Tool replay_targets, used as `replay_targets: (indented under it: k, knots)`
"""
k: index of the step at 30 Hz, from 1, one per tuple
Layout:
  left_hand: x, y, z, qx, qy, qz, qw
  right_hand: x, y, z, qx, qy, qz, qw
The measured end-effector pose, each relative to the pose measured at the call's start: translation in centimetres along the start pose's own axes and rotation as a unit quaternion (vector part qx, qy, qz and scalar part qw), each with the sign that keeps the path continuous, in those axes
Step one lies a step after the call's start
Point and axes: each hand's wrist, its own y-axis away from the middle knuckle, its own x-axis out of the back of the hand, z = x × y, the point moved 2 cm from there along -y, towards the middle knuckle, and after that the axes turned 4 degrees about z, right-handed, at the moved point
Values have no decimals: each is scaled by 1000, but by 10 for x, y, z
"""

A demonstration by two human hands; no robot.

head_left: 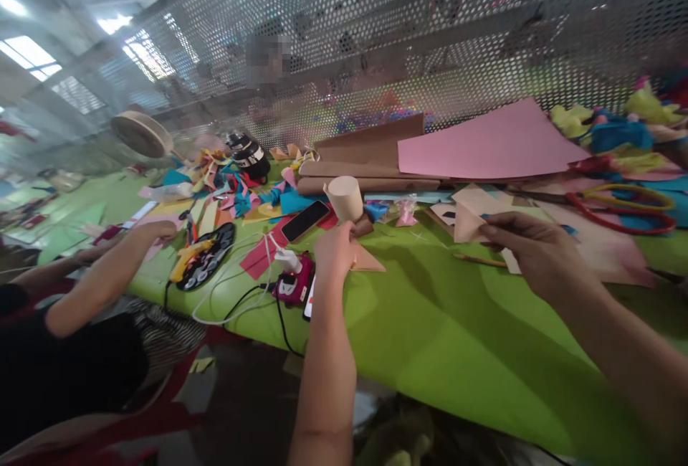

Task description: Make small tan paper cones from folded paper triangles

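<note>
My right hand pinches a small folded piece of beige paper between thumb and fingers, just above the table's right side. My left hand is closed in front of an upright roll of cream tape or paper; its fingertips face away from me, and what they grip is hidden. Beside that hand a pointed tan paper piece lies on the green table. Left of the roll rests a dark-screened phone. A thin brown stick lies below the folded paper.
A pink power strip with a white charger and loose cables stands left of my left arm. A yellow glue gun lies near a co-worker's arm. Brown rolls and a pink sheet lie along the perforated metal screen.
</note>
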Motion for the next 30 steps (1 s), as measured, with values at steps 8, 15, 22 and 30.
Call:
replay_targets:
  k: [8, 15, 22, 30]
  knots:
    - [-20, 1, 25, -81, 110, -92, 986, -3, 0, 5, 11, -13, -45, 999]
    - [-27, 22, 40, -137, 61, -124, 981, -4, -1, 4, 20, -9, -62, 998]
    - [-46, 43, 26, -155, -15, -45, 987, -4, -3, 8, 26, -7, -74, 997]
    - [-46, 35, 36, -103, 206, 8, 973, -8, -1, 8, -16, -41, -94, 995]
